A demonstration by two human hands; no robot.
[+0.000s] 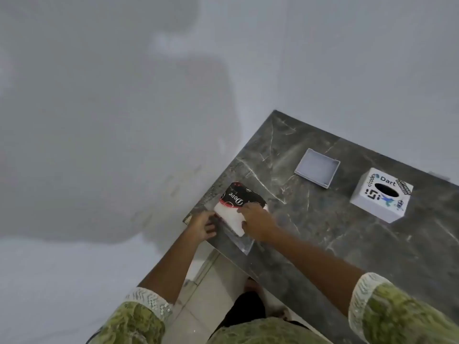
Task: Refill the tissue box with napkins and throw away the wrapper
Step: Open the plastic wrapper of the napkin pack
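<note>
A pack of white napkins (229, 217) lies near the left corner of the dark marble table (323, 232), partly inside a black and red wrapper (242, 197) printed "Dove". My left hand (202, 225) grips the pack's near left edge at the table's rim. My right hand (257, 220) rests on top of the pack, fingers holding the white napkins. The white tissue box (381, 194) with stickers and a dark oval slot stands upright at the right. Its shallow white lid or base (318, 167) lies apart from it, open side up.
The table's left corner and near edge run right under my hands, with pale floor tiles (211, 274) below. A grey-white wall (124, 120) fills the left and back. My feet show beneath the table edge.
</note>
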